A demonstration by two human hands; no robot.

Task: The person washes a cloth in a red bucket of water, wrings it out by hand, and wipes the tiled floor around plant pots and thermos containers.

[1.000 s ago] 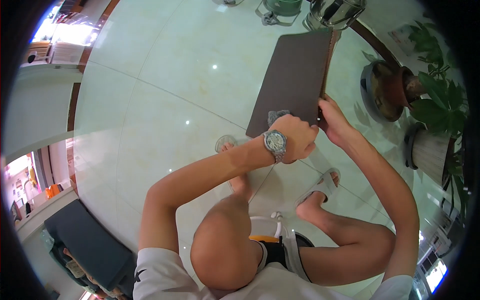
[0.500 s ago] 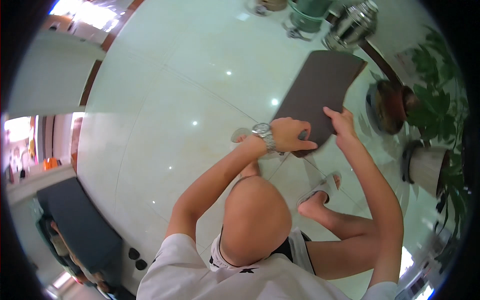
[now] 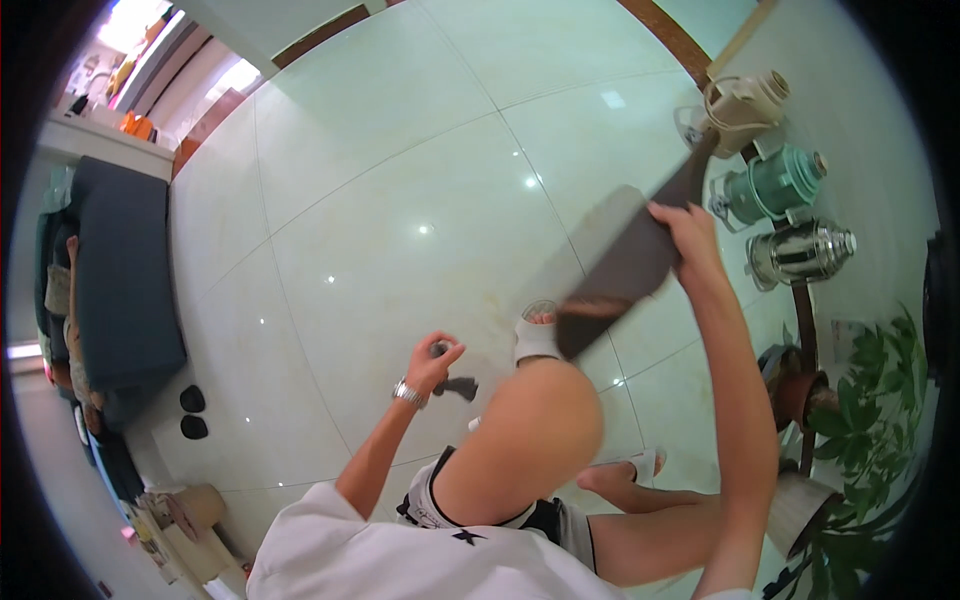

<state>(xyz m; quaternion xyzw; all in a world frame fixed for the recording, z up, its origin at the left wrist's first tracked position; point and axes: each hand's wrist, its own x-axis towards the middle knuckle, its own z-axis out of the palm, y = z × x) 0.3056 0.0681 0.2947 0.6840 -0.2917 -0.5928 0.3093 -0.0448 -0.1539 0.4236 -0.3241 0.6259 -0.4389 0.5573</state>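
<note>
1. Brown panel [image 3: 640, 255]: thin, flat, smooth-faced, motion-blurred, with a lighter tan patch near its lower end. We have it tilted above the floor, ahead and slightly left of our right hand.
2. Right hand [image 3: 688, 238]: grasping the panel by its near-right edge, thumb over the face.
3. Left hand [image 3: 430, 365]: fingers curled around a grey cloth [image 3: 457, 388], soft and bunched, one end hanging loose beside the wrist. Well apart from the panel.
4. Steel-look watch [image 3: 409, 393], link bracelet, on the left wrist.
5. Between our hands: light sandal [image 3: 538, 340] on a foot. Under all of it: glossy pale tile floor [image 3: 370, 260], thin joints, bright reflections.
6. Past the right hand, near the wall: beige flask [image 3: 745, 118], green flask [image 3: 768, 187], shiny metal flask [image 3: 798, 253], all rounded with narrow necks.
7. Right of the right hand, closer to us: leafy plant [image 3: 848, 412], reddish pot [image 3: 797, 398].
8. Far left of the left hand: dark padded couch [image 3: 125, 270], black slippers [image 3: 193, 412].
9. Markings: black star-like emblem [image 3: 467, 537] on our white shirt [image 3: 400, 555]; we can't read the small lettering on the shorts [image 3: 425, 505].
</note>
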